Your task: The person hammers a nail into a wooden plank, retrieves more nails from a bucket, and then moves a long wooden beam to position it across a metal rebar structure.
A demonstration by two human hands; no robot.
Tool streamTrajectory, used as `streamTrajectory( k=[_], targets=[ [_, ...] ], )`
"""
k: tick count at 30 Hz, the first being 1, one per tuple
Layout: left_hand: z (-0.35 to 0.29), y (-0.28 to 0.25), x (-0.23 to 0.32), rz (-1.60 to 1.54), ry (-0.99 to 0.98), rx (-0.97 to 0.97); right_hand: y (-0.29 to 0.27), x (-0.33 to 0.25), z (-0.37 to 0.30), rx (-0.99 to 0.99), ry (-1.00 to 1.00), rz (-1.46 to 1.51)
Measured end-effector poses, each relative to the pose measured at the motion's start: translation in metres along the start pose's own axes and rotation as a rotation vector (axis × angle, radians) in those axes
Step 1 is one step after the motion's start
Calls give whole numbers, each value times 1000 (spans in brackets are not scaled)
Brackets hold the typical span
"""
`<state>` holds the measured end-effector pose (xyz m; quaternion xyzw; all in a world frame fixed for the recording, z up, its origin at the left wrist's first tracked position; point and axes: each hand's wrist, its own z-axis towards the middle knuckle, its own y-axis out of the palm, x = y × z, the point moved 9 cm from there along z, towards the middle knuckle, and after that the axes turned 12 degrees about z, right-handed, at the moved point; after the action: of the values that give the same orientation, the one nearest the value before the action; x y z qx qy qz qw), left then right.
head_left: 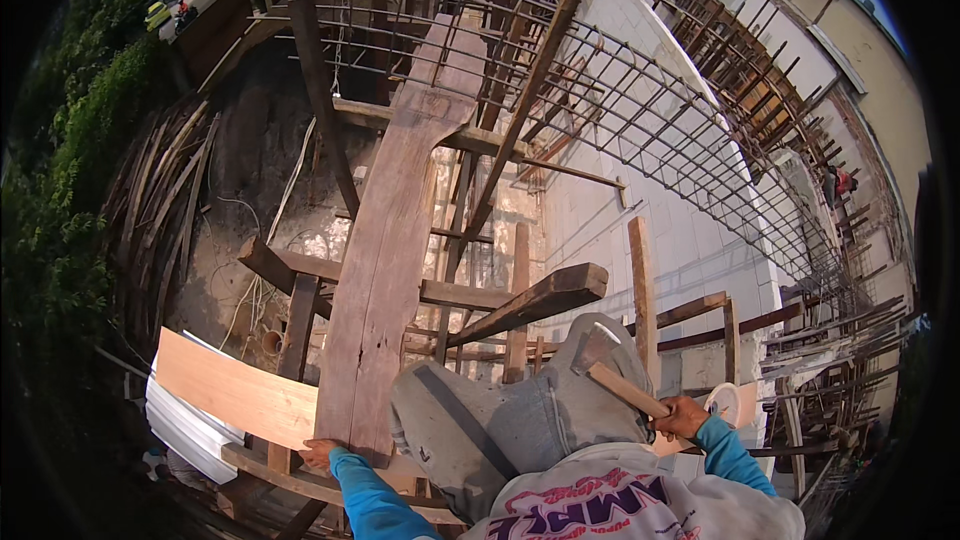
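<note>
My right hand is closed around the wooden handle of a hammer, whose head lies over my right knee. At the lower left, my left hand grips the near right corner of a light plywood strip, beside the end of a long brown plank. The strip reaches out to the left from the plank's edge. Part of my left hand's grip is hidden by the wood. My bent legs in grey trousers are just right of the plank.
Timber posts and beams stand around a deep drop below. A rebar cage spans the far side, beside a white block wall. Stacked poles lie on the ground at left. White sheets sit under the strip. A white round container is by my right hand.
</note>
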<state>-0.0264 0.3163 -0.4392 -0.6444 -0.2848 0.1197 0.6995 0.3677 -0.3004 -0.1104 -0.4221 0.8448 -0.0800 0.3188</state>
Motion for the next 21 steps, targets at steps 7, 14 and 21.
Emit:
streamTrajectory(
  k=[7, 14, 21],
  targets=[
    [-141, -187, 250, -829, 608, -183, -16, 68, -36, 191, -13, 724],
    [-496, -362, 370, -1102, 1508, -1387, -87, 108, -54, 795, -211, 1089],
    [-570, -384, 352, -776, 1871, -683, -91, 266, -77, 1252, -12, 1393]
  ],
)
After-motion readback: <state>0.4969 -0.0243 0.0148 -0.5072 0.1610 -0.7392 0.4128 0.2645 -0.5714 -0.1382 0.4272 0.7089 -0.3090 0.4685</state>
